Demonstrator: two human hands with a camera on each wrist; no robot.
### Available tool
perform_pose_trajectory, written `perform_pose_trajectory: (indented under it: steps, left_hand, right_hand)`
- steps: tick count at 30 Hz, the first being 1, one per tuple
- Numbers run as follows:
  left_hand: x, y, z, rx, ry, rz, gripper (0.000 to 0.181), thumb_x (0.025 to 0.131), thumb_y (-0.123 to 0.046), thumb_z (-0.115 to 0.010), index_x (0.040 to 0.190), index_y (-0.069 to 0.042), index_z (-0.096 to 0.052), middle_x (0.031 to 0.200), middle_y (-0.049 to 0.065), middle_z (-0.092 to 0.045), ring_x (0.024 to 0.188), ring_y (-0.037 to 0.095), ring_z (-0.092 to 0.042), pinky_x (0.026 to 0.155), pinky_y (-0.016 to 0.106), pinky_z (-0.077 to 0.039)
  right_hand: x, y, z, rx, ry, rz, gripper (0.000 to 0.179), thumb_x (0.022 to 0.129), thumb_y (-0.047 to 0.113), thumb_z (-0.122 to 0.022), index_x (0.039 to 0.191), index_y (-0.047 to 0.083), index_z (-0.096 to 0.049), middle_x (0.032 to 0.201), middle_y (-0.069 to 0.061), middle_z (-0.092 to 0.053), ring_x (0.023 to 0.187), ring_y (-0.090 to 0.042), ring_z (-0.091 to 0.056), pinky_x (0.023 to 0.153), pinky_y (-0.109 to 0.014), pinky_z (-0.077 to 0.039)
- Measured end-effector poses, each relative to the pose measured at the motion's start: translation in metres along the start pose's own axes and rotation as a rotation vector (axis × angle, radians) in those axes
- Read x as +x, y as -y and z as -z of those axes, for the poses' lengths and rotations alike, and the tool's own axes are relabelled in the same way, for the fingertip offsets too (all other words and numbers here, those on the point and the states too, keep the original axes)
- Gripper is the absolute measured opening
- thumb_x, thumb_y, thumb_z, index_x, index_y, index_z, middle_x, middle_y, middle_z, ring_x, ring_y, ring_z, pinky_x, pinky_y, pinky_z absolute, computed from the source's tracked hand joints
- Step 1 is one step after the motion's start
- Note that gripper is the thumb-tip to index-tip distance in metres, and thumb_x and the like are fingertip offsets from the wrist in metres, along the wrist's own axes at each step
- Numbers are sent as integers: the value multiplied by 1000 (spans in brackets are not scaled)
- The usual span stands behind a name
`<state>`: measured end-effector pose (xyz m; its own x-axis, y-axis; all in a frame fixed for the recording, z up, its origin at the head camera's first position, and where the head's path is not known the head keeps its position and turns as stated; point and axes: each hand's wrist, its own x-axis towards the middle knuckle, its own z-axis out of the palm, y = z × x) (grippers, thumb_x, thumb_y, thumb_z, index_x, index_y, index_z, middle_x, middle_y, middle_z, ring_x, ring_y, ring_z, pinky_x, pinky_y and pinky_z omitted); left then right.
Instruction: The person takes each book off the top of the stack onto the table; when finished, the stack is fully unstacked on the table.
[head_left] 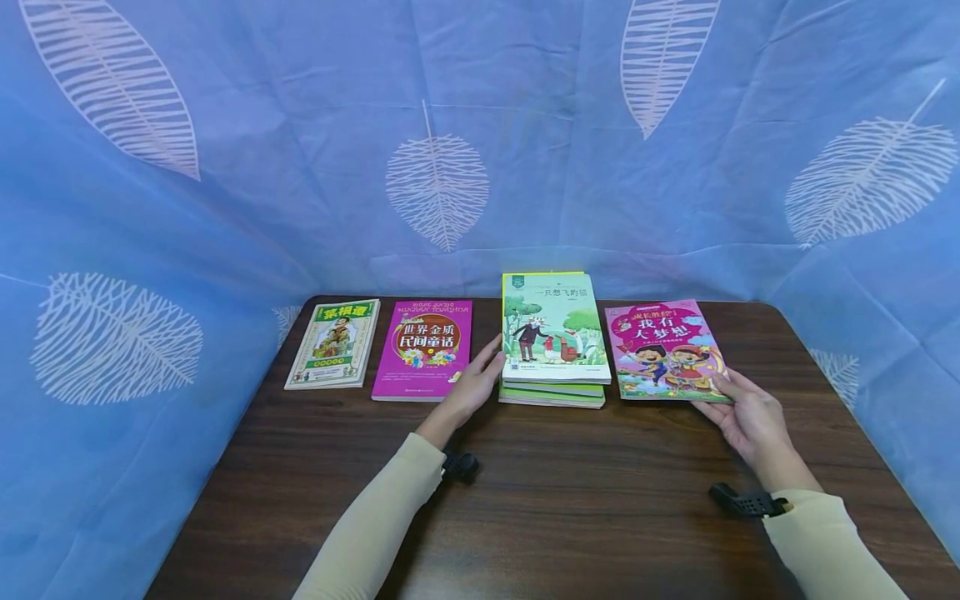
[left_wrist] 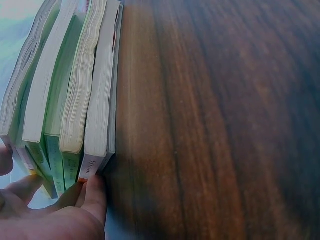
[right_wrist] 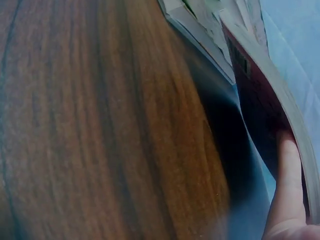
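You are gripping a pink book (head_left: 660,346) at a brown table (head_left: 570,500), blue cloth (head_left: 540,192) hanging behind.
Left of frame center, the table is bearing a cream book (head_left: 333,344) and a purple book (head_left: 422,354); at center, a stack (head_left: 555,333). Your left hand (head_left: 472,387), fingers fairly straight, is touching the stack's left side; your right hand (head_left: 753,421), at right, is pinching the pink book's lower right corner.
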<state>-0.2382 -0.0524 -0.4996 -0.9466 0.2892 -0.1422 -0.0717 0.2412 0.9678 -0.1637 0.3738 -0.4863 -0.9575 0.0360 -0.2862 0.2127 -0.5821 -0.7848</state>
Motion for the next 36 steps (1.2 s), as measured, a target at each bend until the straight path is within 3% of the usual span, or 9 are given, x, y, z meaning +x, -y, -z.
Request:
perform_pose_trajectory:
  steps: [6,11,18,20,23,27,29,32,36]
  left_hand:
    - [1,0,0,-4,3,0,62,112,-51,-40,169,-31,-24,176,3,-24,164,33,-18,132,59,-19]
    - [0,0,0,-1,-4,-6,62,112,-50,-40,168,-31,-25,176,3,-25,164,33,-19,132,60,-19]
    - [0,0,-1,15,-15,-1,62,112,-50,-41,168,-30,-26,176,4,-26,164,33,-19,132,60,-19]
    - [0,1,-1,15,-21,1,61,112,-50,-41,168,-30,-26,176,5,-26,164,34,-19,132,61,-19]
    - [0,1,-1,12,-26,7,61,111,-51,-41,168,-31,-27,175,4,-27,164,34,-19,131,62,-19]
    - [-1,-1,-1,4,-25,14,61,111,-51,-41,168,-32,-27,176,3,-26,164,34,-19,131,63,-18]
    - [-1,-1,-1,1,-23,13,61,112,-50,-41,168,-32,-26,176,3,-26,164,34,-18,131,63,-18]
    - [-1,0,-1,-3,-20,11,61,112,-50,-40,168,-32,-26,176,3,-26,164,33,-19,132,62,-18]
    - [0,0,-1,1,-12,7,61,112,-51,-39,168,-33,-25,176,3,-26,164,33,-20,132,60,-21]
  right_hand:
    - [5,-6,3,-157,-34,-14,84,108,29,-55,169,12,-1,100,13,-79,93,-7,-79,78,-31,-66]
    - [7,-14,5,-424,-152,16,84,108,38,-54,168,3,-8,99,23,-68,87,4,-74,80,-23,-64]
    - [5,-11,0,-641,-325,31,80,106,44,-59,166,5,-25,115,16,-55,88,16,-62,79,-11,-60]
    - [5,-6,-2,-706,-360,32,77,105,46,-60,166,9,-30,133,4,-58,101,11,-61,80,-9,-58]
    - [6,0,-7,-817,-413,29,72,105,48,-58,165,15,-34,164,-9,-43,135,-10,-55,103,-17,-54]
    - [10,4,-16,-883,-457,57,69,107,48,-53,165,16,-35,173,-12,-32,158,-26,-36,127,-40,-38]
    - [11,4,-22,-902,-462,81,68,107,49,-52,164,16,-36,171,-13,-35,157,-28,-38,125,-42,-40]
    - [12,4,-34,-921,-480,122,67,106,52,-52,162,17,-41,169,-14,-38,148,-25,-48,110,-29,-50]
    - [12,5,-52,-929,-502,193,62,106,52,-52,158,17,-49,164,-12,-47,141,-19,-54,102,-23,-48]
